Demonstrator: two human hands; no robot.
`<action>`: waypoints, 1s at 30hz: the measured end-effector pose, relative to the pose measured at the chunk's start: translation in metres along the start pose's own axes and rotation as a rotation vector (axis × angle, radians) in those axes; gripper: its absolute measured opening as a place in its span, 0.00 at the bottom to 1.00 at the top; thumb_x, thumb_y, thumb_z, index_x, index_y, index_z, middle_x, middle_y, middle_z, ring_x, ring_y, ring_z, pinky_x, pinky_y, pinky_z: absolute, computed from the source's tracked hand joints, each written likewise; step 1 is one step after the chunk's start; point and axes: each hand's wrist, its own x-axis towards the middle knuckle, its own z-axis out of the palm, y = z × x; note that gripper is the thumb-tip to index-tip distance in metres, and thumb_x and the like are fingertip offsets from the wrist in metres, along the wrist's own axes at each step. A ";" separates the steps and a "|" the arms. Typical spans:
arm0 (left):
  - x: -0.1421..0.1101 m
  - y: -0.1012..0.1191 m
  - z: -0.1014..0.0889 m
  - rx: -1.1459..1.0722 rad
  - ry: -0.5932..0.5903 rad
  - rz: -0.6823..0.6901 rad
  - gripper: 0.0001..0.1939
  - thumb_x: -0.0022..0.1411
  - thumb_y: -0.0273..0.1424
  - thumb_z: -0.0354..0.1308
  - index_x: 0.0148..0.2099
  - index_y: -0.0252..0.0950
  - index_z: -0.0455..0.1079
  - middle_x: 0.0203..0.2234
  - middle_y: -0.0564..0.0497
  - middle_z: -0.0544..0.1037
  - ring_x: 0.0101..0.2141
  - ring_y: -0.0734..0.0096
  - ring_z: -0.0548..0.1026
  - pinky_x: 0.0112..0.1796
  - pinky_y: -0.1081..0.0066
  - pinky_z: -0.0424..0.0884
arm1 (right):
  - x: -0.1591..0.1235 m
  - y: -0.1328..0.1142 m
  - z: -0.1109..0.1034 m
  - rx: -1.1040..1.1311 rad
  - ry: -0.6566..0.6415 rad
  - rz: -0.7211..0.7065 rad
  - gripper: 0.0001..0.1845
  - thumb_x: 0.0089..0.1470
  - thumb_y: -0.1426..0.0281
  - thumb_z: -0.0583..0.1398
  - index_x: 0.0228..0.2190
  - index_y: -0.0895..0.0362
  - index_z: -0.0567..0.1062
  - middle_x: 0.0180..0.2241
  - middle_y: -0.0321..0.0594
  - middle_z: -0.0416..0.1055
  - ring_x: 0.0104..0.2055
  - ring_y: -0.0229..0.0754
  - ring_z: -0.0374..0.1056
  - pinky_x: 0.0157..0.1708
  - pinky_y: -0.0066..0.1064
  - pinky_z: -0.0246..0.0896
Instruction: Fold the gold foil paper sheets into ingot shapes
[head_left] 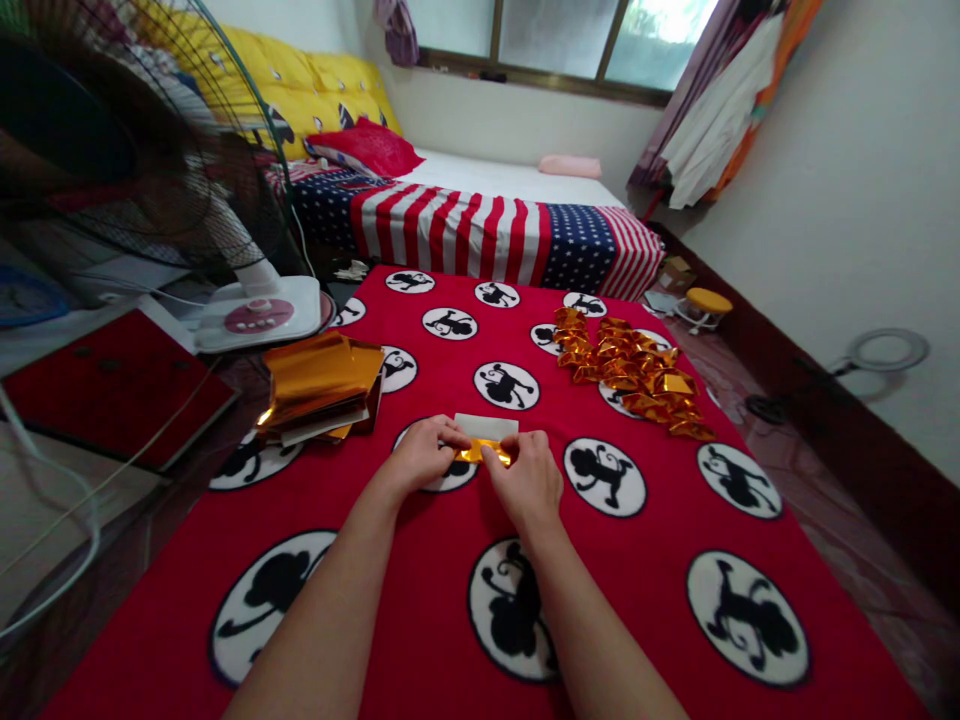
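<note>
A sheet of gold foil paper (480, 452) lies partly folded on the red cloth, its near part showing gold and its far part showing the pale back. My left hand (427, 455) pinches its left end between thumb and fingers. At the other end, my right hand (529, 478) grips the folded strip, thumb pressed on the gold side. To the left rests a stack of flat gold foil sheets (322, 380), slightly fanned. Several folded gold foil pieces (630, 370) sit in rows at the right side of the cloth.
The red cloth (637, 580) with monkey prints covers the table. A fan (259, 310) stands at the left beside a dark red box (112, 370). Beyond the table is a bed with a striped and starred cover (465, 230). A yellow stool (709, 300) stands at the right.
</note>
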 end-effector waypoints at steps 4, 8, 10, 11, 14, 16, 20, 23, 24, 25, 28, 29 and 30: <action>0.000 0.001 0.000 0.002 0.005 -0.001 0.22 0.45 0.16 0.50 0.35 0.37 0.81 0.35 0.51 0.80 0.37 0.71 0.77 0.40 0.76 0.72 | -0.003 -0.002 0.008 -0.064 0.050 -0.028 0.18 0.50 0.53 0.62 0.35 0.55 0.72 0.37 0.41 0.65 0.39 0.46 0.66 0.34 0.33 0.57; 0.001 0.000 0.001 0.013 0.019 -0.004 0.14 0.50 0.21 0.54 0.34 0.37 0.80 0.34 0.50 0.79 0.36 0.70 0.76 0.38 0.75 0.71 | -0.003 0.004 0.010 -0.043 0.052 -0.051 0.15 0.49 0.58 0.63 0.36 0.54 0.71 0.39 0.41 0.66 0.41 0.46 0.66 0.36 0.33 0.58; 0.001 0.002 0.004 0.035 0.037 -0.002 0.09 0.55 0.30 0.57 0.31 0.37 0.80 0.31 0.50 0.79 0.35 0.70 0.76 0.37 0.74 0.69 | -0.002 0.008 0.007 0.002 0.015 -0.053 0.12 0.50 0.63 0.63 0.37 0.54 0.72 0.40 0.40 0.66 0.42 0.45 0.66 0.36 0.33 0.58; 0.001 0.004 0.007 0.051 0.056 -0.008 0.11 0.57 0.34 0.57 0.29 0.36 0.79 0.29 0.50 0.78 0.33 0.70 0.75 0.36 0.73 0.69 | -0.001 0.010 0.005 0.029 -0.009 -0.053 0.10 0.51 0.66 0.62 0.37 0.54 0.72 0.40 0.40 0.66 0.42 0.44 0.67 0.37 0.32 0.59; 0.001 0.010 0.019 0.134 0.156 -0.063 0.16 0.54 0.43 0.61 0.26 0.35 0.75 0.26 0.51 0.74 0.29 0.70 0.72 0.32 0.71 0.66 | 0.002 0.014 -0.001 0.111 -0.076 -0.047 0.08 0.52 0.72 0.60 0.37 0.54 0.73 0.40 0.39 0.67 0.41 0.42 0.68 0.37 0.31 0.59; 0.000 0.013 0.027 0.218 0.252 -0.084 0.17 0.50 0.45 0.65 0.24 0.35 0.72 0.25 0.50 0.73 0.29 0.69 0.71 0.32 0.70 0.65 | 0.004 0.016 -0.003 0.152 -0.105 -0.044 0.09 0.51 0.74 0.59 0.37 0.54 0.74 0.40 0.38 0.67 0.40 0.40 0.68 0.37 0.30 0.60; 0.000 0.009 0.029 0.209 0.233 -0.054 0.11 0.45 0.34 0.69 0.26 0.35 0.72 0.27 0.52 0.72 0.30 0.70 0.70 0.32 0.71 0.65 | 0.006 0.019 -0.002 0.176 -0.114 -0.039 0.11 0.50 0.76 0.59 0.37 0.54 0.74 0.40 0.38 0.67 0.40 0.40 0.68 0.38 0.30 0.60; 0.000 0.004 0.020 0.111 0.149 -0.037 0.04 0.47 0.26 0.66 0.28 0.35 0.74 0.28 0.53 0.74 0.30 0.72 0.72 0.33 0.73 0.66 | 0.005 0.019 -0.002 0.174 -0.112 -0.035 0.11 0.49 0.75 0.60 0.37 0.54 0.75 0.39 0.37 0.67 0.40 0.40 0.68 0.38 0.29 0.60; 0.000 0.003 0.017 0.093 0.130 -0.032 0.04 0.47 0.24 0.65 0.29 0.35 0.75 0.28 0.53 0.74 0.31 0.72 0.72 0.34 0.73 0.66 | 0.005 0.019 -0.003 0.168 -0.114 -0.031 0.11 0.49 0.75 0.60 0.37 0.54 0.75 0.39 0.37 0.67 0.40 0.40 0.68 0.37 0.29 0.60; 0.000 0.003 0.015 0.082 0.118 -0.026 0.05 0.47 0.23 0.65 0.30 0.35 0.76 0.29 0.52 0.75 0.31 0.72 0.72 0.34 0.73 0.67 | 0.005 0.018 -0.003 0.158 -0.117 -0.025 0.11 0.49 0.75 0.60 0.37 0.53 0.75 0.39 0.37 0.67 0.40 0.39 0.68 0.36 0.29 0.59; 0.000 0.002 0.011 0.076 0.102 -0.001 0.06 0.47 0.22 0.64 0.30 0.35 0.77 0.29 0.52 0.75 0.32 0.72 0.73 0.35 0.73 0.67 | 0.005 0.013 -0.005 0.108 -0.120 -0.002 0.09 0.50 0.70 0.61 0.37 0.53 0.75 0.39 0.38 0.68 0.38 0.40 0.69 0.33 0.29 0.58; 0.000 0.002 0.011 0.079 0.102 0.008 0.06 0.47 0.22 0.64 0.30 0.35 0.77 0.29 0.52 0.75 0.32 0.72 0.73 0.35 0.73 0.67 | 0.005 0.011 -0.004 0.086 -0.114 0.005 0.09 0.50 0.67 0.61 0.36 0.53 0.75 0.39 0.38 0.68 0.37 0.41 0.69 0.32 0.29 0.58; 0.000 0.002 0.011 0.083 0.104 0.015 0.05 0.47 0.22 0.64 0.30 0.35 0.77 0.29 0.52 0.75 0.31 0.72 0.73 0.35 0.73 0.67 | 0.005 0.008 -0.003 0.062 -0.102 0.012 0.10 0.50 0.63 0.62 0.36 0.53 0.75 0.38 0.39 0.68 0.37 0.42 0.68 0.32 0.30 0.57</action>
